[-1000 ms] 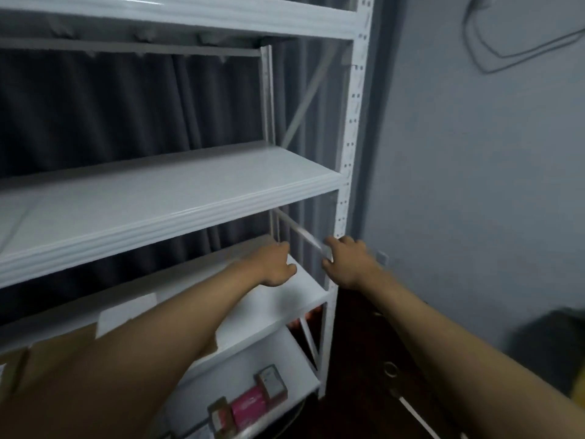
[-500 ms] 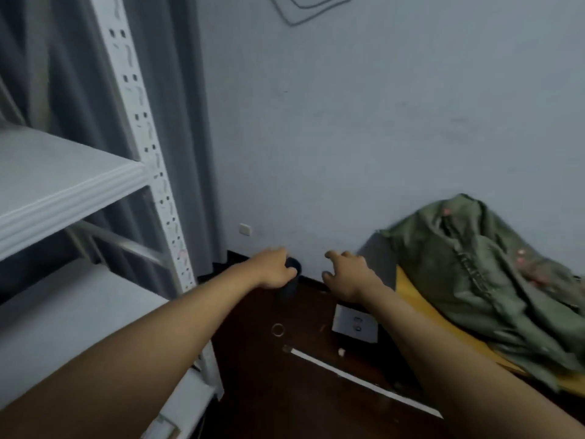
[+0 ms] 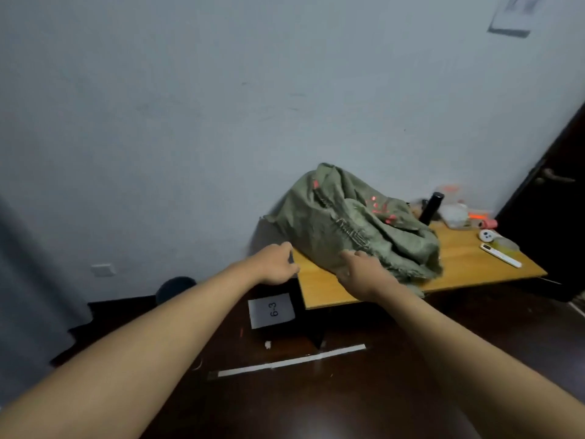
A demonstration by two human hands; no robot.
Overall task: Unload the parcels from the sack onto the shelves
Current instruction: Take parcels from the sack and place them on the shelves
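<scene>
Two hands out front, both empty. Left hand (image 3: 276, 263) fingers loosely curled, just off the wooden table (image 3: 468, 267) corner. Right hand (image 3: 361, 270) fingers relaxed, slightly apart, at the near edge of the green sack (image 3: 354, 223); contact unclear. Sack lies crumpled on the table against the wall.

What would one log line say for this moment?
stage: reaching for sack | left hand: empty | right hand: at green sack | sack: on wooden table
</scene>
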